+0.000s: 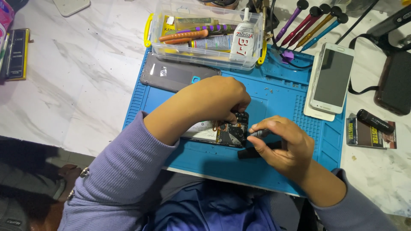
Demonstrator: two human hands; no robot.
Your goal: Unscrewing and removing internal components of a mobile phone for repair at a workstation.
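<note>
Left edge of the marble surface (64,85): flat black battery-like pack (16,53). On the blue repair mat (282,94), far-left corner, a grey phone back cover (171,75); behind it a clear plastic box (205,51) of tools and a glue bottle (243,38). Left hand (214,100) curled down, fingertips pinching/pressing the top end of the opened phone (220,132), which lies mid-mat toward the near edge, board and battery exposed. Right hand (284,147) closed around a small screwdriver (259,133), tip pointing at the phone's board. Step looks like screw work on the board; next move needs the tip seated squarely while the left hand braces. Right: white phone (332,79) face up at the mat's right edge, screwdriver rack (312,21) behind.
</note>
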